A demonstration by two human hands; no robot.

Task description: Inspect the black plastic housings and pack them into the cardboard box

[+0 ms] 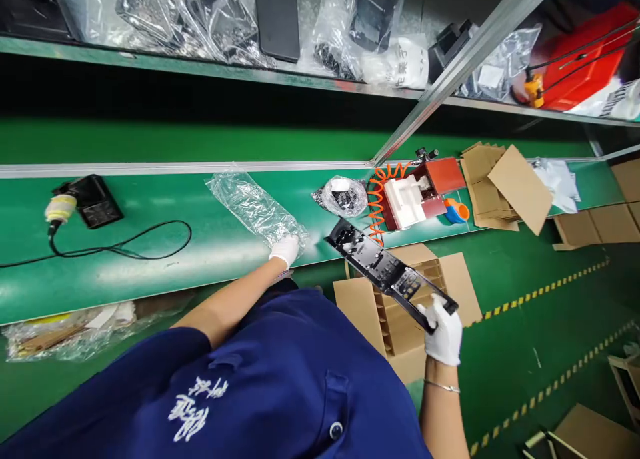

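My right hand (443, 329), in a white glove, grips one end of a long black plastic housing (383, 262). Its molded inner side with ribs and holes faces up, and it slants over an open cardboard box. On the bench, my left hand (286, 248), gloved too, is closed on the near end of a clear plastic bag (255, 206). The bag lies flat and crinkled, stretching away to the upper left. Just beyond the housing's far end sits a bundle of black parts in clear wrap (345, 196).
Divided cardboard box (410, 306) stands open below the bench edge. Right along the bench are a red and white device (415, 196) with an orange coiled hose, a tape roll (456, 210) and cardboard sheets (520, 186). A black corded device (97, 202) lies left; a loaded shelf (220, 59) runs above.
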